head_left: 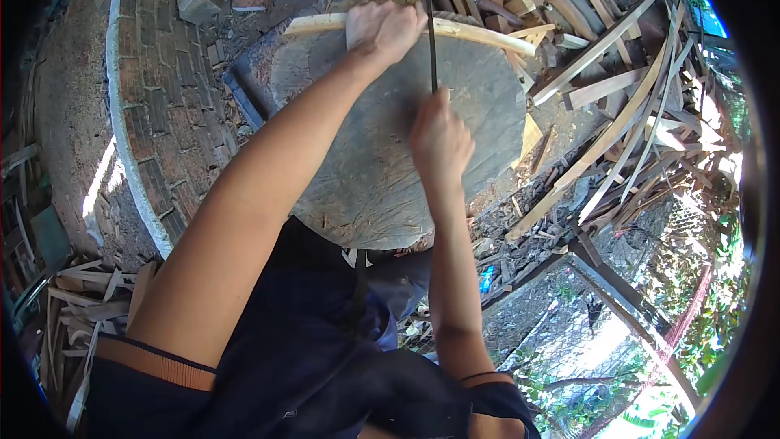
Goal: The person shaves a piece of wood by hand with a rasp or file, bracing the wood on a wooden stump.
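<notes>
— Where's the curved wooden stick (479,33)?
— Across the far edge of the chopping block (382,171), left hand (383,30) clenched around it.
— The right hand (439,140)?
— Nearer, fist closed on a long blade (428,20), edge at the stick — mid-shaving, I'd judge. Next stroke needs a steady left grip; offcuts (601,89) lie beyond.

A broad round wooden block (382,162) carries a pale curved stick (479,33); offcuts (528,0) crowd its far edge.

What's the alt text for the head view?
The left hand grips a pale curved wooden stick on a round chopping block, while the right hand holds a long dark blade against it. Wood offcuts lie around.
</notes>
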### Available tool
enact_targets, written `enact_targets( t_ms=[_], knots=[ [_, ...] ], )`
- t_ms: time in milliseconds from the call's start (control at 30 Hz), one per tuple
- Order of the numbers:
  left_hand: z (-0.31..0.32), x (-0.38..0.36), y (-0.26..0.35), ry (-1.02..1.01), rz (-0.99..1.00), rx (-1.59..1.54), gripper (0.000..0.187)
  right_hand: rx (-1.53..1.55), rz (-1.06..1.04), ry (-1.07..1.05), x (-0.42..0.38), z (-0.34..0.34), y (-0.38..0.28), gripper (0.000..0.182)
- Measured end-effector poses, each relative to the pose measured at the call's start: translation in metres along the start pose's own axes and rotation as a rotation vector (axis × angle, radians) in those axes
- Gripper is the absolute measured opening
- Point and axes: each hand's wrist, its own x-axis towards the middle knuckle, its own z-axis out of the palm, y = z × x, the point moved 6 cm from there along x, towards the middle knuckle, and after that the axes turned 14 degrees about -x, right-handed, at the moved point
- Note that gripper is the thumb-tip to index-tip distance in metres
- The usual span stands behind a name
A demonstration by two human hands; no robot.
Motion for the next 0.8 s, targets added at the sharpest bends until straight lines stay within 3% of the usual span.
enact_targets(
  t_ms=[133,200,300,500,533,600,733,800],
  knots=[
    [-0.002,-0.002,0.001,-0.017,-0.003,0.010,0.050,0.007,0.011,-0.012,0.001,0.007,0.002,0.016],
    [0.000,0.000,0.002,0.034,0.034,0.014,0.050,0.028,-0.054,0.152,0.044,0.005,-0.013,0.018],
    [0.000,-0.002,-0.001,0.042,0.038,-0.003,0.049,0.049,-0.084,0.176,0.051,0.003,-0.016,0.018],
    [0.001,-0.003,-0.002,-0.006,0.019,0.005,0.047,0.025,0.001,-0.071,-0.011,0.004,0.004,0.016],
    [0.001,-0.004,-0.002,0.002,0.012,0.017,0.047,0.027,0.008,-0.075,-0.001,0.008,0.001,0.016],
    [-0.001,0.000,0.003,0.026,0.020,0.030,0.047,0.128,-0.026,0.111,0.047,0.004,-0.014,0.017],
    [-0.002,-0.003,0.003,0.043,0.044,-0.003,0.047,0.133,-0.032,0.128,0.056,-0.007,-0.015,0.016],
    [-0.001,-0.001,0.001,0.036,0.030,0.026,0.048,0.026,-0.022,0.009,0.023,-0.003,-0.006,0.014]
  ],
)
